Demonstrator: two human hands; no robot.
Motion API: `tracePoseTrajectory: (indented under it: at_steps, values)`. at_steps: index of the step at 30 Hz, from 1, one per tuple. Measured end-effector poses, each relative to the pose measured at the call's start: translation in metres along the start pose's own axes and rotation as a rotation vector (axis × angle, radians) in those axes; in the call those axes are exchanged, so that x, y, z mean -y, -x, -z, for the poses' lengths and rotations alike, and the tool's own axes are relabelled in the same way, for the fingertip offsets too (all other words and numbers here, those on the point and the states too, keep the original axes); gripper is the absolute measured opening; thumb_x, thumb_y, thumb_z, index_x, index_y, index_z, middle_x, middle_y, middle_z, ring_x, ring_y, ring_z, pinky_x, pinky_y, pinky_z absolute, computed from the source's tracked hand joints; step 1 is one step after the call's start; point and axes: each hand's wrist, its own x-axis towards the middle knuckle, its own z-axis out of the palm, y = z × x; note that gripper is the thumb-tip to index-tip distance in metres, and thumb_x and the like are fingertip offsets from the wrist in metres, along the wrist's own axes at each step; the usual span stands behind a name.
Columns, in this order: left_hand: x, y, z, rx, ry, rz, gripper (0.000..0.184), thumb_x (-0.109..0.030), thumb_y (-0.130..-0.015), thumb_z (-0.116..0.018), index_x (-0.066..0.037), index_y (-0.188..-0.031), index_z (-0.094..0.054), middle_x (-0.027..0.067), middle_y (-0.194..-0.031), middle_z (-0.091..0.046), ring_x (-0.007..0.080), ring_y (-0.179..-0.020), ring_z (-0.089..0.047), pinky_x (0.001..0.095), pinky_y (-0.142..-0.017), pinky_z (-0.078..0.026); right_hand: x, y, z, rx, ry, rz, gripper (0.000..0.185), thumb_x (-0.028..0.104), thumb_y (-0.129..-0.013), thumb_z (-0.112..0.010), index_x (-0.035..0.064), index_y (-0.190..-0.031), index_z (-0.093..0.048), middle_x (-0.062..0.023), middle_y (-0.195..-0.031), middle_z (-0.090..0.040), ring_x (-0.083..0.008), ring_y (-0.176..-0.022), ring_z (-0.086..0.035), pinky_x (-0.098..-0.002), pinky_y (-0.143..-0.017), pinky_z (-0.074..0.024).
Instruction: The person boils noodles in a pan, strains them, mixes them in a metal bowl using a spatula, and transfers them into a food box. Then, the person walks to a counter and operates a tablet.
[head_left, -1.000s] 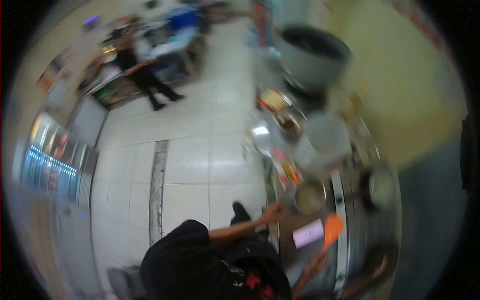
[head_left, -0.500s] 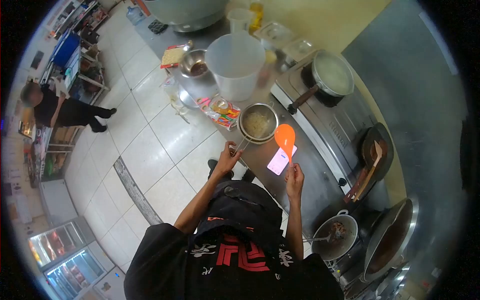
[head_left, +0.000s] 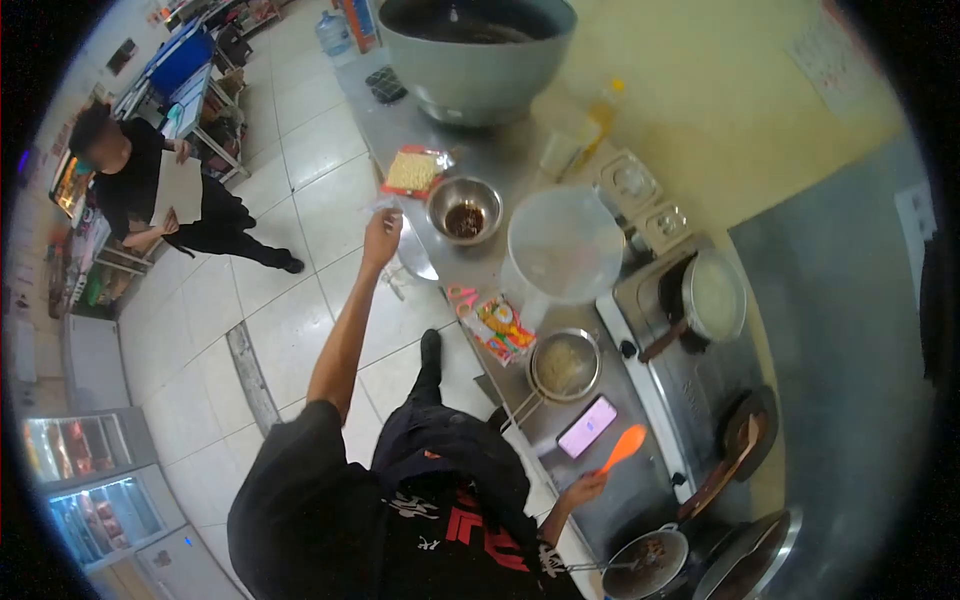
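Your right hand point(head_left: 583, 489) grips the handle of an orange serving spoon point(head_left: 626, 444), its bowl raised at the near right of the steel surface point(head_left: 555, 437), close to a lit phone point(head_left: 588, 426). Your left hand point(head_left: 383, 238) is stretched out to the far left, at the surface's edge, fingers partly curled; you cannot tell from this view whether they hold anything. Just beyond it lies a dried noodle block point(head_left: 412, 170) on a red wrapper, with a steel mixing bowl point(head_left: 465, 210) to its right that has dark brown contents in the bottom.

Nearer to you, a noodle packet point(head_left: 502, 328) lies beside pink-handled scissors point(head_left: 462, 297). Right of the packet, a wire strainer point(head_left: 565, 366) contains pale noodles, its handle pointing toward you. Beyond the strainer stands a translucent plastic tub point(head_left: 565, 248), and a big grey-green pot point(head_left: 478, 65) is at the far end. To the right, a saucepan point(head_left: 716, 295) with pale liquid sits on the gas stove point(head_left: 690, 390); near you, a pot point(head_left: 645, 562) contains browned food. Across the floor at left, another person point(head_left: 150, 190) holds a pale sheet.
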Motion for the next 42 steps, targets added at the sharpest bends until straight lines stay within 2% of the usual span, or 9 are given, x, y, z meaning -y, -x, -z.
tracePoseTrajectory:
  at_steps: [4,9,14,15,19,28,32,36,42]
  values:
    - [0.031,-0.102,-0.032,-0.008,-0.481,0.009,0.057,-0.035,-0.069,-0.069,-0.002,-0.113,-0.051,0.0180,-0.107,-0.054,0.0315,-0.097,-0.052,0.0413,-0.078,-0.045,-0.014,0.013,-0.006,-0.109,0.369,-0.014,0.045,0.030,-0.095,-0.035,-0.0053,-0.085,-0.061,-0.0204,-0.074,-0.062,-0.0352,-0.062,-0.057,-0.0446,-0.053,-0.0437]
    - [0.050,-0.155,-0.090,0.113,-0.690,0.190,0.094,-0.046,-0.056,-0.077,-0.010,-0.131,-0.032,0.0168,-0.127,-0.037,0.0358,-0.114,-0.040,0.0533,-0.088,-0.038,-0.090,-0.004,-0.021,-0.232,0.914,0.451,0.042,0.035,-0.094,-0.036,-0.0027,-0.102,-0.052,-0.0198,-0.081,-0.056,-0.0386,-0.067,-0.055,-0.0449,-0.057,-0.0455]
    - [0.038,-0.166,-0.091,0.107,-0.702,0.245,0.111,-0.043,-0.048,-0.081,-0.014,-0.136,-0.022,0.0203,-0.124,-0.036,0.0417,-0.113,-0.038,0.0566,-0.087,-0.038,-0.070,0.031,-0.024,-0.266,1.133,0.173,0.040,0.010,-0.090,-0.044,-0.0025,-0.127,-0.034,-0.0207,-0.110,-0.048,-0.0343,-0.091,-0.052,-0.0422,-0.077,-0.0475]
    - [0.035,-0.168,-0.088,0.167,-0.741,0.222,0.109,-0.042,-0.049,-0.082,-0.014,-0.135,-0.022,0.0197,-0.120,-0.038,0.0410,-0.110,-0.040,0.0563,-0.084,-0.039,-0.056,0.048,-0.020,-0.333,1.326,0.585,0.044,0.010,-0.091,-0.044,-0.0023,-0.131,-0.030,-0.0206,-0.106,-0.049,-0.0330,-0.092,-0.051,-0.0426,-0.077,-0.0470]
    - [0.023,-0.172,-0.071,0.262,-0.728,0.120,0.106,-0.035,-0.050,-0.082,-0.014,-0.134,-0.023,0.0193,-0.114,-0.041,0.0408,-0.106,-0.042,0.0550,-0.079,-0.042,-0.042,0.111,-0.028,-0.391,0.571,-0.373,0.041,0.028,-0.095,-0.039,-0.0083,-0.114,-0.044,-0.0232,-0.100,-0.049,-0.0354,-0.090,-0.049,-0.0438,-0.078,-0.0433]
    - [0.024,-0.182,-0.055,0.267,-0.550,0.121,0.121,-0.051,-0.039,-0.084,-0.005,-0.131,-0.021,0.0213,-0.114,-0.048,0.0409,-0.106,-0.047,0.0501,-0.087,-0.041,-0.076,0.215,-0.042,-0.363,0.381,-0.316,0.047,0.035,-0.095,-0.038,-0.0095,-0.109,-0.044,-0.0229,-0.098,-0.049,-0.0338,-0.090,-0.048,-0.0420,-0.082,-0.0409]
    - [0.038,-0.214,-0.055,0.113,-0.281,-0.429,0.090,-0.042,-0.049,-0.085,-0.001,-0.115,-0.039,0.0145,-0.098,-0.060,0.0277,-0.087,-0.061,0.0384,-0.071,-0.051,-0.102,0.235,-0.038,-0.345,0.263,-0.277,0.049,0.037,-0.095,-0.037,-0.0099,-0.107,-0.045,-0.0227,-0.097,-0.049,-0.0331,-0.091,-0.047,-0.0412,-0.083,-0.0398]
    - [-0.150,-0.175,-0.020,0.566,0.437,-0.117,0.089,0.000,-0.056,-0.078,-0.002,-0.125,-0.021,0.0188,-0.110,-0.051,0.0260,-0.095,-0.058,0.0344,-0.081,-0.050,-0.062,0.222,-0.043,-0.443,0.276,-0.402,0.056,0.050,-0.092,-0.035,-0.0052,-0.099,-0.044,-0.0088,-0.082,-0.043,-0.0184,-0.073,-0.039,-0.0320,-0.069,-0.0373]
    - [-0.332,-0.104,-0.086,0.944,0.270,-0.527,0.099,-0.016,-0.053,-0.082,-0.005,-0.131,-0.023,0.0149,-0.111,-0.051,0.0250,-0.100,-0.053,0.0343,-0.088,-0.043,-0.065,0.209,-0.042,-0.340,0.047,-0.541,0.047,0.043,-0.094,-0.036,-0.0025,-0.103,-0.044,-0.0103,-0.091,-0.049,-0.0183,-0.082,-0.048,-0.0313,-0.071,-0.0424]
